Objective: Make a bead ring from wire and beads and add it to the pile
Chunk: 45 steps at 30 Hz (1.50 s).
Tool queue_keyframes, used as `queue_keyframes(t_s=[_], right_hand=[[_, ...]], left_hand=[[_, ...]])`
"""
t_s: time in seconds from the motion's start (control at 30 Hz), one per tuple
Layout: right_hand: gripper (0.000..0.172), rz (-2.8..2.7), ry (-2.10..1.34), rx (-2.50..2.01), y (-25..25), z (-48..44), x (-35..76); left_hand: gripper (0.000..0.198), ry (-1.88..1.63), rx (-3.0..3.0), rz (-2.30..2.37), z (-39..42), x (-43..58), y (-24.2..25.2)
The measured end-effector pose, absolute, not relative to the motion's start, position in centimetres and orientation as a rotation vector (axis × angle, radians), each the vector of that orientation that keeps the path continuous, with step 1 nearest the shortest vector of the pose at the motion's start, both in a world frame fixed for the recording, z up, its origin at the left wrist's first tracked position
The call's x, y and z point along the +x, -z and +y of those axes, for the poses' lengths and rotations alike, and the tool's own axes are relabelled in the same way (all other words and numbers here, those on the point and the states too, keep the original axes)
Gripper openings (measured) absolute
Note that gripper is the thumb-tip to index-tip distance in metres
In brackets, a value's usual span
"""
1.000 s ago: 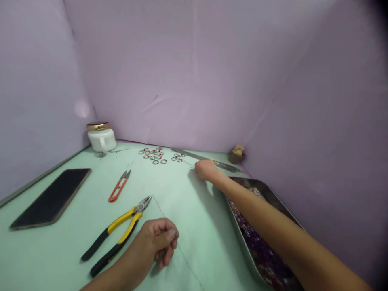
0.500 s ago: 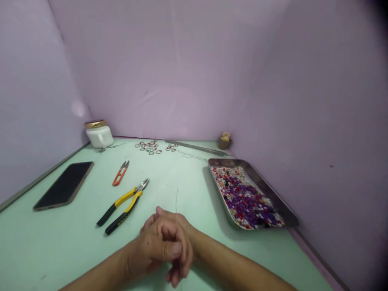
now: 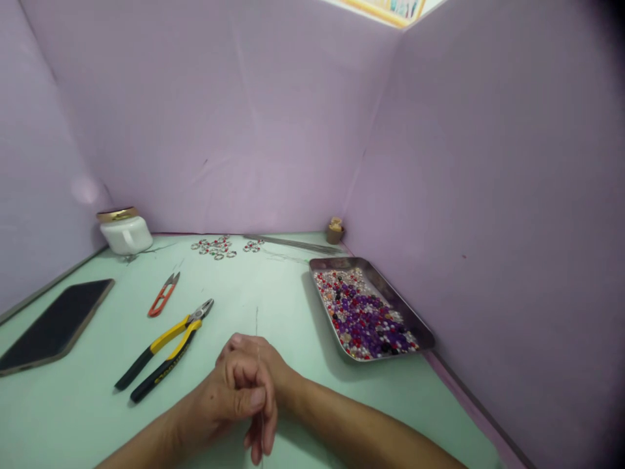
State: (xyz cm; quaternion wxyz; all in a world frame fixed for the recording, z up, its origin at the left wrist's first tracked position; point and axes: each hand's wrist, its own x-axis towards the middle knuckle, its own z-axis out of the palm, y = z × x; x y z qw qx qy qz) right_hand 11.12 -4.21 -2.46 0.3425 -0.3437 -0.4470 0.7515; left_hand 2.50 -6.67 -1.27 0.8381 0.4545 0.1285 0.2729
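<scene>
My left hand (image 3: 241, 397) is closed near the bottom middle, its thumb pressed against the index finger on a thin wire (image 3: 257, 322). The wire stands up past the fingers and also runs down below them. Behind and partly covered by it, my right hand (image 3: 263, 352) rests close to the green table top; most of its fingers are hidden, so what they hold does not show. Pliers (image 3: 183, 339) with yellow and black handles lie left of the hands, jaws pointing away.
Orange snips (image 3: 163, 296) and a dark phone (image 3: 58, 322) lie left. A lidded white jar (image 3: 127, 234), small beaded rings (image 3: 215, 247), a wire bundle (image 3: 297, 245) and a tiny pot (image 3: 334, 233) are at the back. A metal tray (image 3: 390, 293) of beads stands right.
The camera view has turned to the right and up, so the table objects appear shifted left. Both hands keep nearly the same pose, with the wire still at the left hand's fingers.
</scene>
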Motion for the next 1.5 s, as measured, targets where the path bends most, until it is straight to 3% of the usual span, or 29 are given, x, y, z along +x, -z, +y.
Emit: queue_keyframes(t_s=[0.2,0.33,0.77,1.17,1.3,1.37,1.5], right_hand=[[0.030,-0.963,-1.679,-0.800,3.7,-3.2,12.7],[0.039,-0.948,-1.815,-0.722,3.7,-2.2,13.5],[0.031,-1.016,-1.781,-0.953,3.2,-2.5,13.8],[0.026,-0.995,-1.813,-1.013,3.2,-2.8,13.4],[0.025,-1.257,-1.881,-1.073,1.8,-3.4,14.0],[0.025,-1.556,-1.781,-1.140,-0.1,-3.2,15.3],[0.016,-1.781,-1.162,-1.339,-4.8,0.8,21.1]], left_hand=[[0.024,-0.730,1.022,0.500,-4.7,1.5,1.0],[0.015,-0.942,1.189,0.834,-3.3,0.9,0.8],[0.017,-1.073,1.291,1.174,-2.8,0.9,1.5],[0.019,-1.236,0.880,1.206,0.4,-1.9,0.6],[0.018,-1.231,0.862,1.159,0.4,-2.3,0.1],[0.019,-1.189,0.841,1.101,-0.1,-1.9,0.1],[0.029,-0.992,0.888,1.070,-1.0,-0.9,1.3]])
